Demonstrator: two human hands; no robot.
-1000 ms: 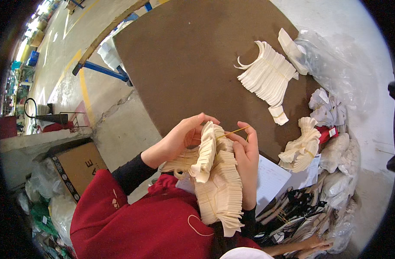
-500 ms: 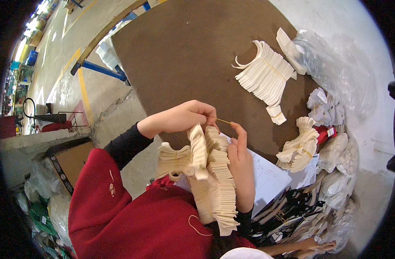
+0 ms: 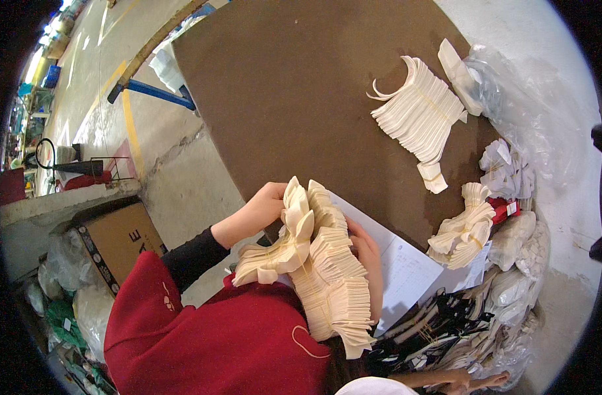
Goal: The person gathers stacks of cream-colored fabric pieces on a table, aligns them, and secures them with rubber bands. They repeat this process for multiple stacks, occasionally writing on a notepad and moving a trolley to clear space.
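Observation:
A thick bundle of cream fabric pieces (image 3: 324, 280), folded and stacked like fanned strips, is held against the front of a red sweatshirt. My left hand (image 3: 267, 209) is closed on its upper left side, fingertips hidden behind the fabric. Along the right side my right hand (image 3: 368, 260) is wrapped round the bundle, partly covered by it. A second cream bunch (image 3: 265, 258) hangs at the left of the stack, pressed against it. Thin yellow rubber bands cross the fabric. Under my right hand lie white papers (image 3: 406, 266) on the brown table (image 3: 301, 92).
Another banded cream stack (image 3: 423, 108) lies at the far right, with a smaller banded bunch (image 3: 462, 224) nearer. Clear plastic (image 3: 525, 99) lies against the wall. Dark and white fabric bundles (image 3: 439, 329) fill the right side, near another person's hand (image 3: 475, 380). A cardboard box (image 3: 120, 240) stands left.
The yellow rubber band stretched between my hands is no longer stretched there. My left hand has dropped and moved left, onto the bundle; my right fingers have come down beside the fabric.

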